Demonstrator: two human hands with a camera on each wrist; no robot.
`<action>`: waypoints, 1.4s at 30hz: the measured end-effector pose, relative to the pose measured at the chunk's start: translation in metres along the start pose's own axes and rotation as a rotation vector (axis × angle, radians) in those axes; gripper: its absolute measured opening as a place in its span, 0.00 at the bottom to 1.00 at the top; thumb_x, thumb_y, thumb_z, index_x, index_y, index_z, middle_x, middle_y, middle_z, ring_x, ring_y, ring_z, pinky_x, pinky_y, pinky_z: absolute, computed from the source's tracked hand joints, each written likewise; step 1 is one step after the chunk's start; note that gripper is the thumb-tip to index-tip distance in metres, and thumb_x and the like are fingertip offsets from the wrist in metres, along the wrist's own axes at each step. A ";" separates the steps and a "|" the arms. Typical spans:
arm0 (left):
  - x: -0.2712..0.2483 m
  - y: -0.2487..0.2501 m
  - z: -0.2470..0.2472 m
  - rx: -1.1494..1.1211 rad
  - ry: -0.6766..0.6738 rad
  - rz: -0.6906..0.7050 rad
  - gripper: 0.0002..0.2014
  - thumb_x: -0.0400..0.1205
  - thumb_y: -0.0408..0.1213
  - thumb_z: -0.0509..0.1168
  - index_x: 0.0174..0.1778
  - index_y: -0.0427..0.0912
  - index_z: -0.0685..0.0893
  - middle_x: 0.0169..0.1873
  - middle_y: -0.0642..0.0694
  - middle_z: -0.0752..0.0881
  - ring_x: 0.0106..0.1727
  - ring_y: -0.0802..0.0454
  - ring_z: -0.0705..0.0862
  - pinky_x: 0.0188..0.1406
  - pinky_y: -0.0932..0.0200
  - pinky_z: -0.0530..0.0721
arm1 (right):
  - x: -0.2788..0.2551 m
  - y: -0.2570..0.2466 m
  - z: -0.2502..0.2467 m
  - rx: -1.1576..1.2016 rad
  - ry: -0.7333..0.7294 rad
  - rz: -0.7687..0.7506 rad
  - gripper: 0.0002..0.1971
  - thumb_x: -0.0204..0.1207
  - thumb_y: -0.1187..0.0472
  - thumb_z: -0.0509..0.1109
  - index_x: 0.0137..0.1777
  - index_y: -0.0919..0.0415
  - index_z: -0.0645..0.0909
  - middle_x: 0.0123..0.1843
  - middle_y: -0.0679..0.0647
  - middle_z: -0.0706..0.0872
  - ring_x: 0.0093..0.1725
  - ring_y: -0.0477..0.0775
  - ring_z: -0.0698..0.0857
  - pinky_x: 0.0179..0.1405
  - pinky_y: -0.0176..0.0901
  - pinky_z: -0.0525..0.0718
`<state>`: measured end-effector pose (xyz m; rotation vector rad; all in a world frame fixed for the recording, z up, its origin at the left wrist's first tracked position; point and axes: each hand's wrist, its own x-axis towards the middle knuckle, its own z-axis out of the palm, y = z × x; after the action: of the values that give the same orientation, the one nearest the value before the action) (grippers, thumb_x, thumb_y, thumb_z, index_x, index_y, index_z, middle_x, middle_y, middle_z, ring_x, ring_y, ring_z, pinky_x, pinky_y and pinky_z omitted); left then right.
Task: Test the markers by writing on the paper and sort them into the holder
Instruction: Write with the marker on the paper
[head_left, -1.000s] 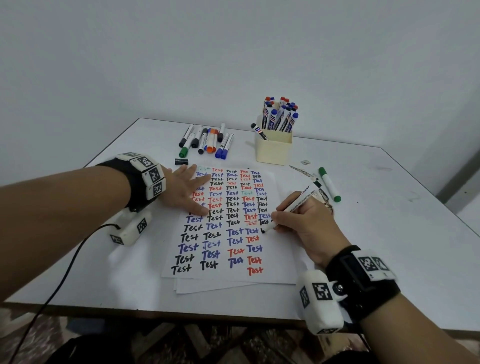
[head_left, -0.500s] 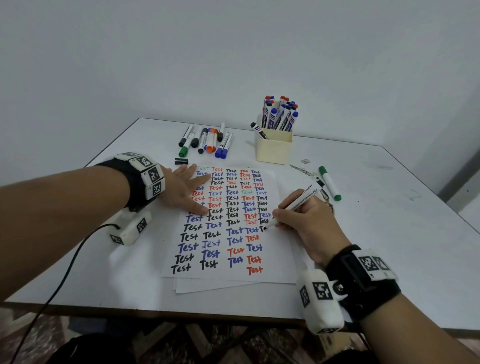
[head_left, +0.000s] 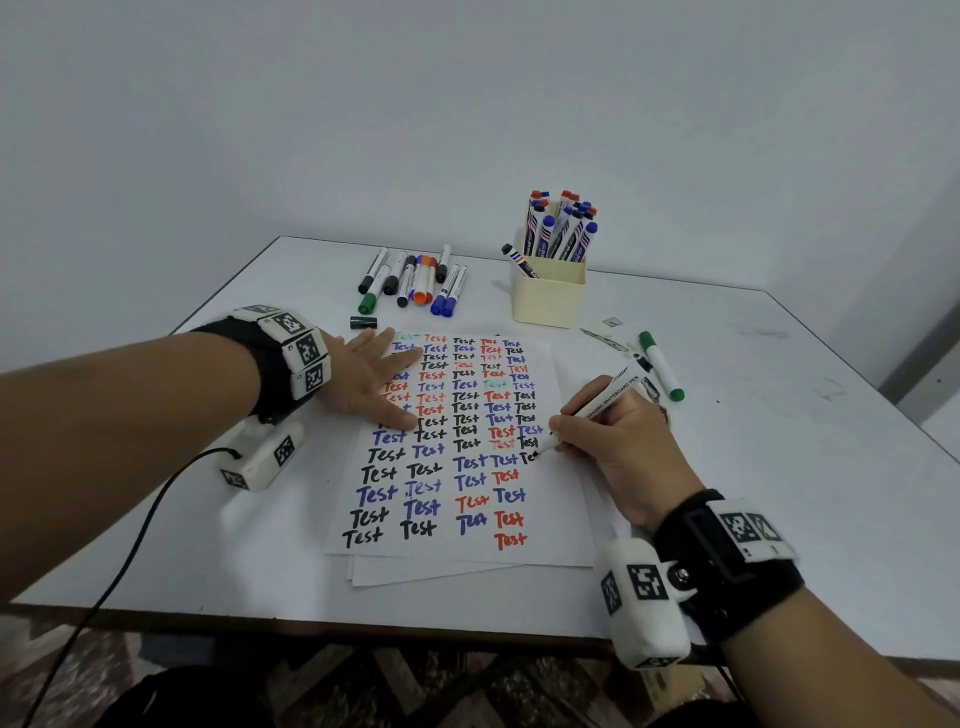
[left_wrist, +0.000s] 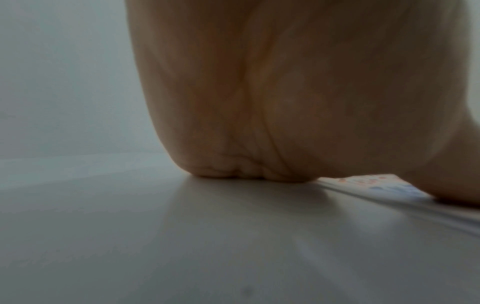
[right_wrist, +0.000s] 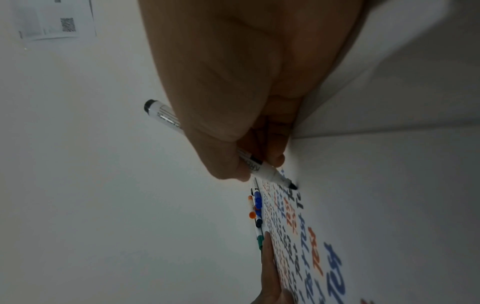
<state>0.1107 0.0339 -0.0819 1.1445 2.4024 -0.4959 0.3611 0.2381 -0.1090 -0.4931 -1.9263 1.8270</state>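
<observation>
The right hand (head_left: 621, 447) pinches a black whiteboard marker (head_left: 592, 408) between thumb and curled fingers, its barrel leaning back toward the far right and its tip touching the paper (head_left: 550, 514) at the right end of a row, where a black word stands only part-written; the right wrist view shows the bare nib (right_wrist: 293, 186) against the sheet. The left hand (head_left: 371, 382) lies flat with straight, spread fingers on the sheet's upper left, pinning it, while its heel rests on the table (head_left: 779, 467). Rows of "Test" in black, blue and red cover most of the sheet. A loose black cap (head_left: 363, 322) lies just beyond the paper's far left corner. Farther back lies a row of capped markers (head_left: 415, 280), and the cream holder (head_left: 548, 299) stands well filled; a green marker (head_left: 661, 366) lies to the right. The step in hand appears to be the writing test of this marker. The next move likely calls for finishing the word, judging the ink, then fetching the cap, presumably this marker's, and closing it before it goes to the holder.
</observation>
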 end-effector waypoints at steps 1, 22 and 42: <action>0.000 0.001 0.000 0.000 -0.001 -0.001 0.70 0.47 0.94 0.42 0.82 0.64 0.25 0.85 0.44 0.28 0.87 0.40 0.34 0.85 0.33 0.44 | 0.000 0.000 0.000 -0.001 -0.005 0.001 0.08 0.75 0.76 0.77 0.40 0.65 0.83 0.35 0.63 0.87 0.36 0.59 0.85 0.41 0.48 0.86; -0.002 0.003 -0.002 0.005 -0.005 -0.001 0.68 0.50 0.93 0.42 0.82 0.63 0.25 0.85 0.44 0.27 0.87 0.40 0.33 0.85 0.34 0.42 | 0.001 -0.001 -0.001 0.014 0.014 0.001 0.09 0.75 0.78 0.74 0.40 0.65 0.81 0.31 0.58 0.84 0.31 0.52 0.82 0.34 0.40 0.83; -0.003 0.007 -0.002 -0.004 0.033 -0.031 0.59 0.66 0.84 0.54 0.85 0.63 0.30 0.86 0.46 0.30 0.88 0.41 0.35 0.86 0.36 0.42 | 0.079 -0.048 0.040 0.572 -0.026 0.169 0.05 0.80 0.72 0.75 0.50 0.66 0.82 0.41 0.60 0.88 0.37 0.53 0.88 0.38 0.37 0.90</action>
<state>0.1173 0.0369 -0.0794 1.1237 2.4520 -0.4859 0.2747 0.2436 -0.0573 -0.4433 -1.3085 2.3751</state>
